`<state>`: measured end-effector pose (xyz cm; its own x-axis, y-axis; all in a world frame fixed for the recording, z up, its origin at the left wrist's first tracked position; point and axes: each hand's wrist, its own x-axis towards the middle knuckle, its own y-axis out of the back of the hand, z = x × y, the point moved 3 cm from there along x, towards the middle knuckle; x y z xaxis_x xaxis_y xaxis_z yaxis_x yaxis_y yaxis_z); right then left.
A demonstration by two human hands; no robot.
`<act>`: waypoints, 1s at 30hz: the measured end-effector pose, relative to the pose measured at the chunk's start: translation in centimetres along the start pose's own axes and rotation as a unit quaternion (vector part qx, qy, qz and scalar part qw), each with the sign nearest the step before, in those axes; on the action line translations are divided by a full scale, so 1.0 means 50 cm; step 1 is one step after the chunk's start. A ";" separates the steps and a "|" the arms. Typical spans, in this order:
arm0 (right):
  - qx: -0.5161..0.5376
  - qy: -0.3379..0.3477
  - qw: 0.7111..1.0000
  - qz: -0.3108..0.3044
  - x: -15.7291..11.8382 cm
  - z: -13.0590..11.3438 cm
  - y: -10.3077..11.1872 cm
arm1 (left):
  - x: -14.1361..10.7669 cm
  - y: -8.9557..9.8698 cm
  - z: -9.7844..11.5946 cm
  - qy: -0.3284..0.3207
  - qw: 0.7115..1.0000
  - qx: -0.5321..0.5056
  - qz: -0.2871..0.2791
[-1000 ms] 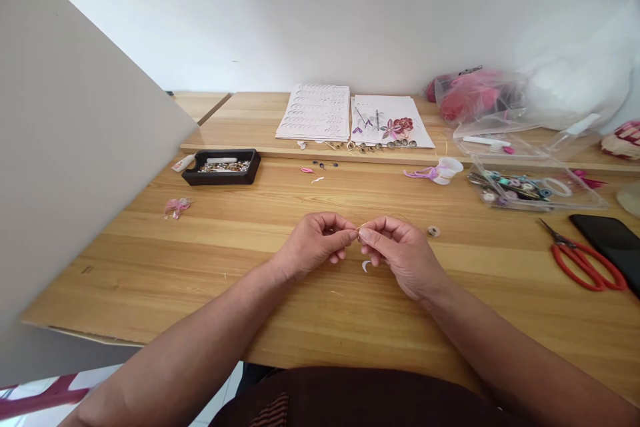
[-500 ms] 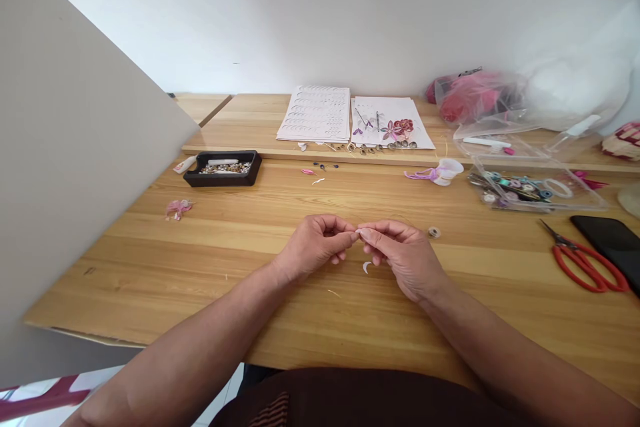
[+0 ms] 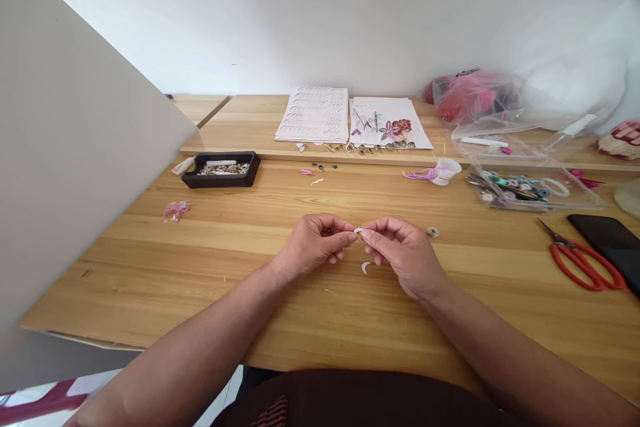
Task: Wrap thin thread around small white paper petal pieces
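My left hand [image 3: 315, 245] and my right hand [image 3: 403, 251] meet fingertip to fingertip above the middle of the wooden table [image 3: 210, 260]. Between thumbs and forefingers they pinch a tiny white curled paper piece [image 3: 357, 231]. A second small white crescent of paper [image 3: 366, 267] lies on the table just below the hands. A small coiled paper roll [image 3: 433, 232] sits to the right of my right hand.
A black tray of beads [image 3: 221, 169] stands back left. White sheets [image 3: 314, 114] and a floral paper card [image 3: 386, 123] lie at the back. A clear box of coils [image 3: 530, 185], red scissors [image 3: 580, 258] and a phone [image 3: 613, 240] sit right. A grey board [image 3: 65, 167] stands left.
The thin golden strand seen between my fingertips a second ago is no longer visible; a small white curl now shows there. Both hands stay nearly in place.
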<state>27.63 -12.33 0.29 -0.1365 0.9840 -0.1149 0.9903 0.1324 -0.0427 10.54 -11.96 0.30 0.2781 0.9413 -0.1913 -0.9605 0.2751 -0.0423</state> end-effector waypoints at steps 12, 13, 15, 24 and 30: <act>-0.113 0.044 0.993 -0.005 -0.005 -0.019 0.003 | -0.011 -0.003 0.019 -0.077 0.984 0.149 0.051; -0.109 0.044 0.993 -0.004 -0.005 -0.018 0.004 | -0.011 -0.003 0.018 -0.079 0.983 0.157 0.054; -0.091 0.037 0.995 -0.001 -0.003 -0.015 0.007 | -0.011 -0.002 0.016 -0.075 0.982 0.162 0.056; -0.003 -0.016 1.000 -0.012 0.001 -0.004 0.007 | -0.007 0.001 0.019 -0.025 0.996 0.078 0.022; -0.003 -0.023 1.000 -0.019 -0.002 -0.008 0.005 | -0.007 0.001 0.017 -0.013 0.997 0.069 0.012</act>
<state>27.92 -12.33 0.70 -0.1743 0.9719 -0.1583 0.9846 0.1698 -0.0419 10.39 -12.09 1.20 0.2565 0.9525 -0.1642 -0.9566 0.2744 0.0977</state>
